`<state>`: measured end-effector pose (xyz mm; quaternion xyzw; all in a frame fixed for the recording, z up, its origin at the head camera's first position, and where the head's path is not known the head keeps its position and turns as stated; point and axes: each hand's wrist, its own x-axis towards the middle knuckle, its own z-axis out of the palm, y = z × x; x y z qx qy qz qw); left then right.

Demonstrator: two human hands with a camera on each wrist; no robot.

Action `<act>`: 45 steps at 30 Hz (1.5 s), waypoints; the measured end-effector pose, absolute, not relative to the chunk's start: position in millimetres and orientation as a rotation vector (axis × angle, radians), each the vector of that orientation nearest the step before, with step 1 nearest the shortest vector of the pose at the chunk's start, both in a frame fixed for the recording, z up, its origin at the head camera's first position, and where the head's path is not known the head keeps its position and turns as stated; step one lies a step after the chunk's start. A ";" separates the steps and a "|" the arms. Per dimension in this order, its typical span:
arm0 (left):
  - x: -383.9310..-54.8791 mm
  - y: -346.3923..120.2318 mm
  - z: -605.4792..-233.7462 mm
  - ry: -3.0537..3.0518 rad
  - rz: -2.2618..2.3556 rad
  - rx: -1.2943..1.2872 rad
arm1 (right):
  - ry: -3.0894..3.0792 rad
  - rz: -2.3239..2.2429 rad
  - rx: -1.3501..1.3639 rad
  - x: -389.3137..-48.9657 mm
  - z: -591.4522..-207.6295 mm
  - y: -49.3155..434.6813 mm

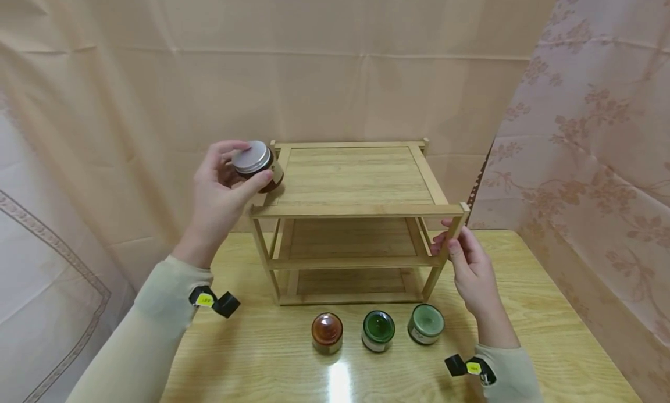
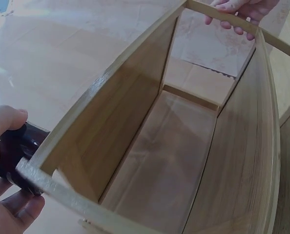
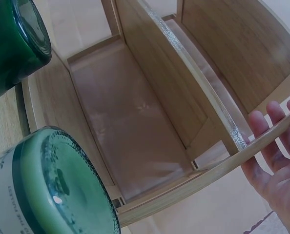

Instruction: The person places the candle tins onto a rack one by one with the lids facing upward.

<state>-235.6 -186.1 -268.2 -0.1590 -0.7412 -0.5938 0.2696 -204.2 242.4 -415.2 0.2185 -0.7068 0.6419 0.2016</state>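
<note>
My left hand (image 1: 217, 185) grips a dark brown glass jar (image 1: 276, 171) with a silver lid, thumb on one side and fingers on the other. The jar is tilted at the left side of a three-tier wooden rack (image 1: 361, 176), level with its top board. In the left wrist view the jar (image 2: 10, 156) shows partly behind the rack's frame. My right hand (image 1: 473, 269) holds the rack's front right post (image 1: 445, 249), its thumb in front and fingers behind. The right wrist view shows those fingers (image 3: 277, 146) along the post.
On the wood-grain table (image 1: 251, 356), in front of the rack, stand an amber jar (image 1: 327, 330), a dark green jar (image 1: 378, 330) and a light green jar (image 1: 426, 323) in a row. A beige curtain (image 1: 335, 89) hangs behind, with a flowered cloth (image 1: 591, 147) at the right.
</note>
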 end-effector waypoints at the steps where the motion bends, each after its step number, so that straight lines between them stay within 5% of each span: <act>1: -235.8 -183.8 -267.5 -2.002 -1.600 -0.439 | -1.979 1.792 0.605 -204.2 -415.3 242.7; 45: -244.1 -154.3 -263.3 -2.324 -1.513 -0.693 | -1.965 1.783 0.616 -205.7 -415.8 247.9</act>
